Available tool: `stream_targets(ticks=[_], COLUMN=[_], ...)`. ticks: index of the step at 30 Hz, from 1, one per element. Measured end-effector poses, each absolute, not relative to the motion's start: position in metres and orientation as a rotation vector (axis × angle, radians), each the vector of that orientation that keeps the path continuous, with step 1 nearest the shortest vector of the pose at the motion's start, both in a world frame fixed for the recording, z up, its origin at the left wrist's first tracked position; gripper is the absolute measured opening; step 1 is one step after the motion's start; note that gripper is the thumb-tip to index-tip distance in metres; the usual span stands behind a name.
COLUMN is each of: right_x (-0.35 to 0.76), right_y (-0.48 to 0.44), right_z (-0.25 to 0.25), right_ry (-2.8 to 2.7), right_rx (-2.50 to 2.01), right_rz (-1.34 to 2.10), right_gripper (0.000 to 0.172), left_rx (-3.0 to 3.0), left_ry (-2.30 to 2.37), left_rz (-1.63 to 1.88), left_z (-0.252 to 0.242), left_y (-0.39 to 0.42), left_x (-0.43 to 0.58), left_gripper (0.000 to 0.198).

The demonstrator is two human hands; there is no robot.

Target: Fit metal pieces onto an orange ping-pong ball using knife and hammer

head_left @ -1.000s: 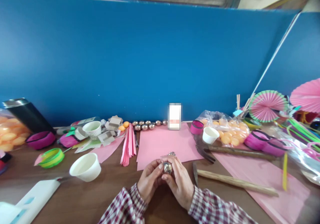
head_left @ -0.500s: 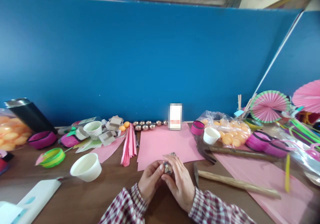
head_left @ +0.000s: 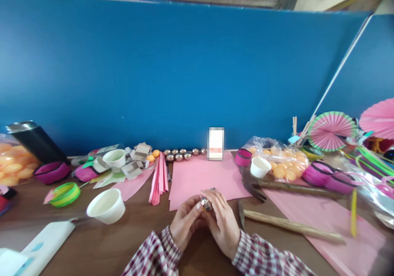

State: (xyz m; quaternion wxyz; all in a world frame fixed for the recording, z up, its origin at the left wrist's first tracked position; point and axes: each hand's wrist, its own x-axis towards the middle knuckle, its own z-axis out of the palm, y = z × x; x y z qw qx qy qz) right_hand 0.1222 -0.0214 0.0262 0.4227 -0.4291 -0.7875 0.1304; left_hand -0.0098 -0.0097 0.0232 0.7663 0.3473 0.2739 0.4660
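Observation:
A small shiny silver ball, foil-like on its surface, sits between both hands above the table's near middle. My left hand pinches it from the left with thumb and fingers. From the right, my right hand closes on the same ball, its fingers laid over the far side; a shiny spot glints near their tips. Part of the ball is hidden by the fingers. Just beyond the hands lies a pink sheet. Several silver balls are lined up along its back edge.
A white paper cup stands left, near folded pink strips and orange balls. To the right lie a wooden-handled hammer, a second hammer and a bag of orange balls. A blue partition rises behind.
The silver ball has turned and shifted slightly between my fingers. My right thumb has slid inward beneath it. Everything else on the table stays in place.

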Motion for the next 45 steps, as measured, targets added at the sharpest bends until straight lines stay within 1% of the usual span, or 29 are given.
stream_targets(ticks=[10,15,17,20,26,39,45], right_x=[0.123,0.123,0.123,0.123,0.123,0.122,0.122], right_y=[-0.022,-0.024,-0.023,-0.022,-0.021,-0.021,-0.022], right_z=[0.025,0.023,0.022,0.023,0.023,0.026,0.031], right_ry=[-1.973,-1.971,-2.003,-2.033,-2.006,-1.966,-1.965], right_rx=[-1.153,-1.150,-1.117,-1.067,-1.061,-1.038,-1.043], right_rz=[0.280,0.224,0.230,0.269,0.311,0.299,0.371], right_gripper=[0.039,0.048,0.048,0.045,0.038,0.030,0.025], left_rx=[0.738,0.749,0.749,0.732,0.735,0.753,0.740], left_ry=[0.617,0.595,0.574,0.575,0.587,0.553,0.550], left_rz=[0.994,1.022,1.034,1.041,1.013,0.972,0.971], left_z=[0.020,0.017,0.018,0.020,0.025,0.023,0.023], left_y=[-0.008,-0.009,-0.009,-0.010,-0.010,-0.010,-0.011], left_x=[-0.010,-0.009,-0.008,-0.007,-0.009,-0.010,-0.010], left_gripper=[0.022,0.018,0.016,0.015,0.022,0.018,0.017])
